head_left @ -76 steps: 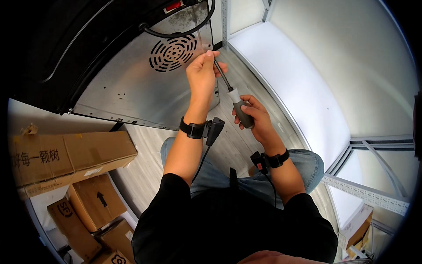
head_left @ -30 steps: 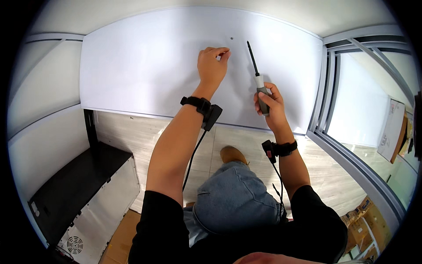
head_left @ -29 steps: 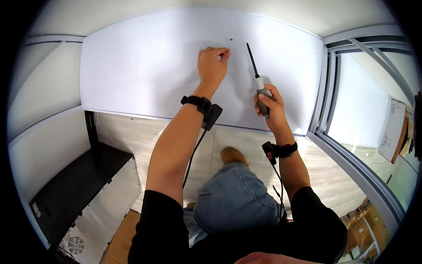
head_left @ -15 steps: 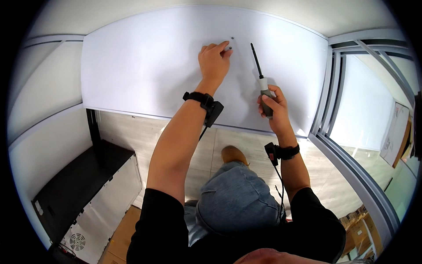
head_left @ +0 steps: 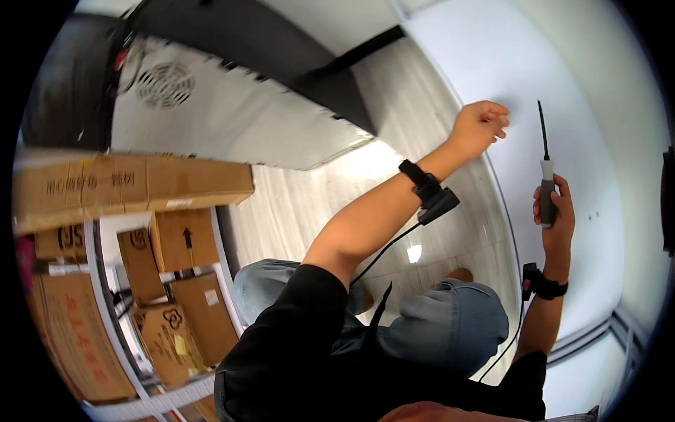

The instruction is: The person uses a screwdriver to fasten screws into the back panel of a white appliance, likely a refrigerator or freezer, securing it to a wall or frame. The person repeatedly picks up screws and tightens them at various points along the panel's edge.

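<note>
A person in a black short-sleeved shirt (head_left: 292, 320) and faded blue jeans (head_left: 446, 323) holds a slim, dark-shafted screwdriver with a grey-and-white handle (head_left: 546, 190) over a long, smooth white shelf (head_left: 580, 151), between 2 and 3 o'clock in the view. The right hand (head_left: 559, 224) closes its fingers around the grey part of the handle, the thumb along it, and the tip points to 12 o'clock. The left hand (head_left: 480, 128), at 2 o'clock, reaches over the shelf's near edge, its fingers half curled and loosely parted with nothing visible between them; whether it touches the surface cannot be told. Just off the right hand, toward its 3 o'clock, two tiny dark specks (head_left: 595, 214) show on the shelf, too small to make out. Black straps with boxy black modules circle both wrists. At 10 o'clock stands a black-topped cabinet with a silver metal panel (head_left: 232, 126) and a round slotted vent (head_left: 165, 86); a long brown cardboard box (head_left: 200, 184) lies at 9 o'clock, and smaller brown cartons (head_left: 204, 316) crowd 8 o'clock
</note>
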{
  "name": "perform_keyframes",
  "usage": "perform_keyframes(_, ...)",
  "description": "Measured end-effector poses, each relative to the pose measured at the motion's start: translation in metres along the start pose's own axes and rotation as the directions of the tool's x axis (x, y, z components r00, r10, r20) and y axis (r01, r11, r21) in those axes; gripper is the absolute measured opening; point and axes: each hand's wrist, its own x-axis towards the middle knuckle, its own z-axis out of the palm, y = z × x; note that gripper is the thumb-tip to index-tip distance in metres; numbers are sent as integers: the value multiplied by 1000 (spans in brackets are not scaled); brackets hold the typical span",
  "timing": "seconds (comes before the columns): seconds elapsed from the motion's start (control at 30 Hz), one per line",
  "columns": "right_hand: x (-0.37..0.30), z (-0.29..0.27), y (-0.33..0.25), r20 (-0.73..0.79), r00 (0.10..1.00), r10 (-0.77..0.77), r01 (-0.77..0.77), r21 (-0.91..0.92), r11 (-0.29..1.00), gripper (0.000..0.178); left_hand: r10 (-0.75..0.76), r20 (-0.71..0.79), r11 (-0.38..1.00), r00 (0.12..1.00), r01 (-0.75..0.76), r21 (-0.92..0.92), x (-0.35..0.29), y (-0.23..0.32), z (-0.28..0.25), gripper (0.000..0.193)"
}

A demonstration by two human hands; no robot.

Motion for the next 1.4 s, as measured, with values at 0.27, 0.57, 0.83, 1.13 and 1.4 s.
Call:
perform_keyframes(0.27, 30, 208, -100, 447, 878, 170, -65, -241, 968, 35, -14, -330, 998, 944, -8, -66, -109, 119, -158, 34)
perform_keyframes(0.57, -29, 328, -91, 500, 826, 259, -184, -195, 963, 31, 57, -343, 962, 937, -144, -232, -149, 173, -225, 36)
perform_keyframes(0.83, -54, 356, -45, 442, 871, 215, -173, -134, 976, 38, 94, -329, 955, 940, -178, -237, -138, 156, -249, 31)
perform_keyframes(1.13, -58, 370, -23, 457, 878, 142, -116, -86, 990, 39, 129, -342, 954, 931, -211, -214, -138, 155, -257, 28)
perform_keyframes(1.4, -56, 373, -27, 470, 874, 124, -126, -26, 992, 37, 131, -375, 938, 918, -237, -252, -132, 156, -255, 21)
